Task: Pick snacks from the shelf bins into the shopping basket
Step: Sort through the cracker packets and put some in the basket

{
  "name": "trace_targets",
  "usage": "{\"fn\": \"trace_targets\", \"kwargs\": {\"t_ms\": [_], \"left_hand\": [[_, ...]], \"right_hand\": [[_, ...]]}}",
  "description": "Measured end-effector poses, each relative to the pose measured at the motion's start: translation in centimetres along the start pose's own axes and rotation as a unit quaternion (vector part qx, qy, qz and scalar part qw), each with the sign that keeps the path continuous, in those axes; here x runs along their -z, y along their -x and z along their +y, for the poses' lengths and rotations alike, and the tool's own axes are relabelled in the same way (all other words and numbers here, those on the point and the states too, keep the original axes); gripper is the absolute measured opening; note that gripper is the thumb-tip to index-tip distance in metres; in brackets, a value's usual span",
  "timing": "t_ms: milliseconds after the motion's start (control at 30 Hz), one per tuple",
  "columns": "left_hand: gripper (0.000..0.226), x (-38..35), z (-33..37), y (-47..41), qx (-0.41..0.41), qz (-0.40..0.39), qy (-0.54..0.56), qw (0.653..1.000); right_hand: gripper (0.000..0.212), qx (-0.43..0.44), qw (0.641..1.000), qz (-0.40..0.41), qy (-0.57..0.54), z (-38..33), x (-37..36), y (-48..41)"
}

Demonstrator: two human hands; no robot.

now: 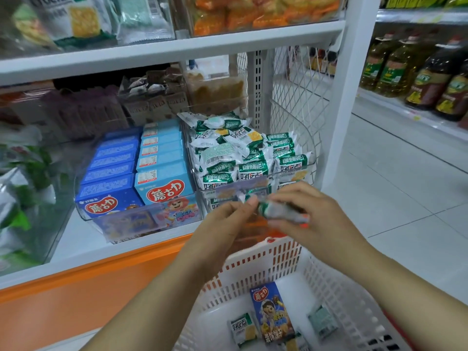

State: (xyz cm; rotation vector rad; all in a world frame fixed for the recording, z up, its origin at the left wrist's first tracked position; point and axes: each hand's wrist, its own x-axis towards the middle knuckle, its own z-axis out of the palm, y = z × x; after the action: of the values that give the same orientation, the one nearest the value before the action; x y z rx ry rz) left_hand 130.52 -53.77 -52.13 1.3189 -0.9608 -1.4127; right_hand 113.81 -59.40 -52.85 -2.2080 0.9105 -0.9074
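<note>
left grip (pixel 229 221): pinches green packet (pixel 274 210) | right grip (pixel 314 211): curled round it

A white shelving unit (pixel 152 57) is standing on an orange base panel (pixel 88 282), a wire mesh panel (pixel 298 97) is closing its right end, and beyond it pale glossy floor tiles (pixel 392 198) are running toward a neighbouring shelf (pixel 405 115) where oil bottles (pixel 417 77) are standing.

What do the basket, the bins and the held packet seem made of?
The basket looks like matte white moulded plastic, its walls slotted. The bins seem clear, glossy rigid plastic: boxes show through. The packet seems thin shiny film, likely plastic; motion blur leaves that open.
</note>
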Motion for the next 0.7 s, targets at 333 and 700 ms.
{"fn": "trace_targets", "kwargs": {"t_ms": [333,700], "left_hand": [[0.023,5.6,3.1,1.1,-0.096,0.094,-0.021,0.991],[0.003,11.3,4.0,1.5,-0.201,0.235,0.009,0.951]], "right_hand": [[0.019,-0.086,0.979,0.03,-0.183,-4.1,-2.2,-5.8],[0.06,0.069,0.927,-0.104,0.354,-2.6,-2.8,-14.3]]}}
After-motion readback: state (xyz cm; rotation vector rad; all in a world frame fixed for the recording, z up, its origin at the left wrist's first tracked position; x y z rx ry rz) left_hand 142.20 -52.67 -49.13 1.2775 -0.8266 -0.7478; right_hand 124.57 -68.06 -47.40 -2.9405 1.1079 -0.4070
